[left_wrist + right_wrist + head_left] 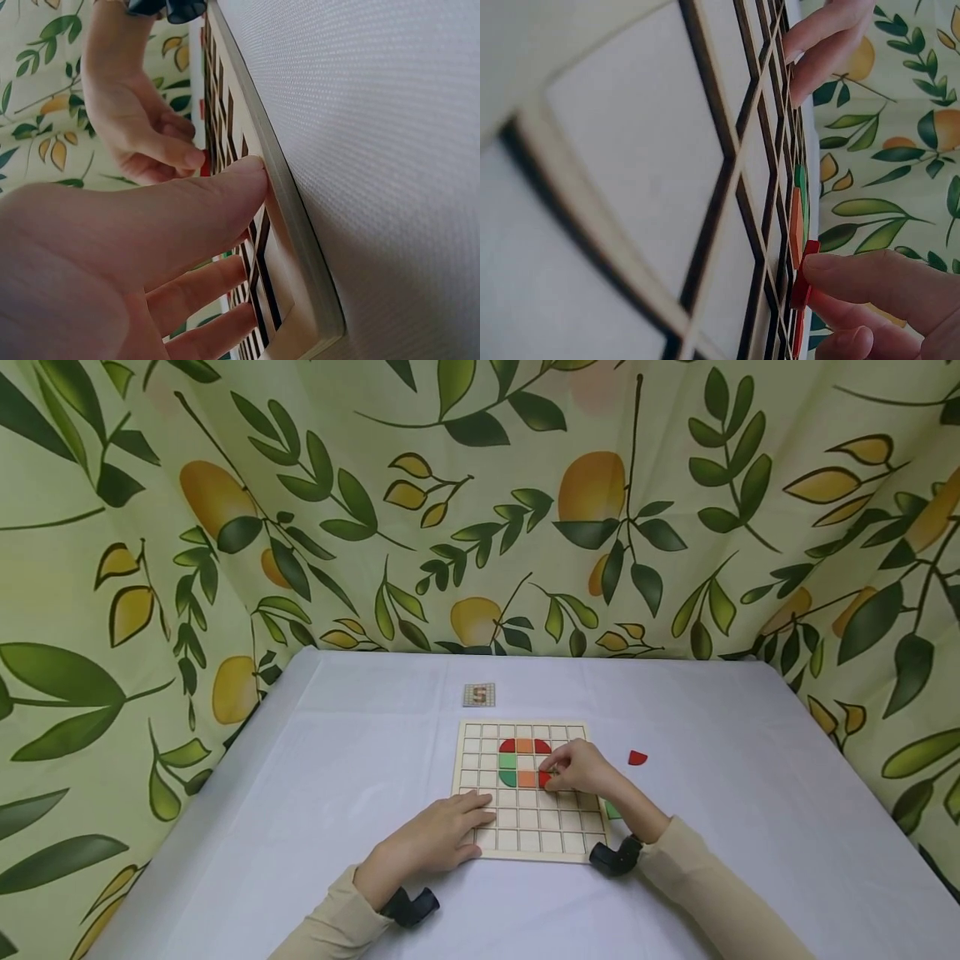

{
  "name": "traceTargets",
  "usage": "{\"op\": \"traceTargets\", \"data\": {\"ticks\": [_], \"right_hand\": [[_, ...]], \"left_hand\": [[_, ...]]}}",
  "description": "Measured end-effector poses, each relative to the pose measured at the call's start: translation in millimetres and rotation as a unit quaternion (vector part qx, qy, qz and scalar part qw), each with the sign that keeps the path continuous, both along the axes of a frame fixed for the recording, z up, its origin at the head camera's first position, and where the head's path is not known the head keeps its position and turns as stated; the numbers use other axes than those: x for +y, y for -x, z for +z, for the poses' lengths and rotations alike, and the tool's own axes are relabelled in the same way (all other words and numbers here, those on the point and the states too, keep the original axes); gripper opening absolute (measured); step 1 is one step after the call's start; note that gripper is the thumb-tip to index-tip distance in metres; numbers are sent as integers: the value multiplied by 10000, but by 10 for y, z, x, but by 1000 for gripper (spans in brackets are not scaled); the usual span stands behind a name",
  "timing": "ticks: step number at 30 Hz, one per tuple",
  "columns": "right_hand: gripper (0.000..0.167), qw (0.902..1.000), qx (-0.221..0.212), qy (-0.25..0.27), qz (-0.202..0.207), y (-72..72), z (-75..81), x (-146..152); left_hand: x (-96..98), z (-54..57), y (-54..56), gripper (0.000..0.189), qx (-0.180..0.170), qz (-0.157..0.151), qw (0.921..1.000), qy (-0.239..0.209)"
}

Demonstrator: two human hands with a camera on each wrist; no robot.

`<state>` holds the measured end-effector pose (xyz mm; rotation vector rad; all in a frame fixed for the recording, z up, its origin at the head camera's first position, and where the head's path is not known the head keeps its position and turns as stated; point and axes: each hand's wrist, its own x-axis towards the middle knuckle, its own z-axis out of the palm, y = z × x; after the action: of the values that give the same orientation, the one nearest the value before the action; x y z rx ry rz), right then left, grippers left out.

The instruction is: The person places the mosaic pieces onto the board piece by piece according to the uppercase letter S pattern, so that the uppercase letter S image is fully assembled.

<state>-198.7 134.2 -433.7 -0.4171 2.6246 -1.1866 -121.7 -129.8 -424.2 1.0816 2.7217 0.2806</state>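
On the white table lies a wooden grid board [517, 842]. My right hand [577, 767] pinches a red tile [805, 279] between thumb and finger, low over a cell at the end of the lower tile row. An orange tile [528, 778] sits just left of it, then a dark green rounded tile [507, 778]. Above are a light green tile [507, 761] and a top row with an orange tile [524, 746] between two red rounded tiles. My left hand [442, 831] rests on the board's lower left, fingers extended, thumb at the near edge [277, 172].
A small patterned card [479, 695] lies beyond the board. To the right are a loose red rounded tile [637, 758] and a green tile [612, 811], partly hidden by my right forearm. A leaf-print curtain [480, 527] hangs behind the table.
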Motion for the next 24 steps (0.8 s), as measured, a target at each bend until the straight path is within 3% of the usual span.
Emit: {"op": "traceTargets", "data": {"ticks": [9,24], "right_hand": [[16,9998,-77,-79,-151,-4,-10,-40],[17,9999,-93,-32,-35,10,-17,-40]], "left_hand": [[-6,12,-13,47,-38,44,10000,7],[-8,8,-12,46,6,46,10000,-1]]}}
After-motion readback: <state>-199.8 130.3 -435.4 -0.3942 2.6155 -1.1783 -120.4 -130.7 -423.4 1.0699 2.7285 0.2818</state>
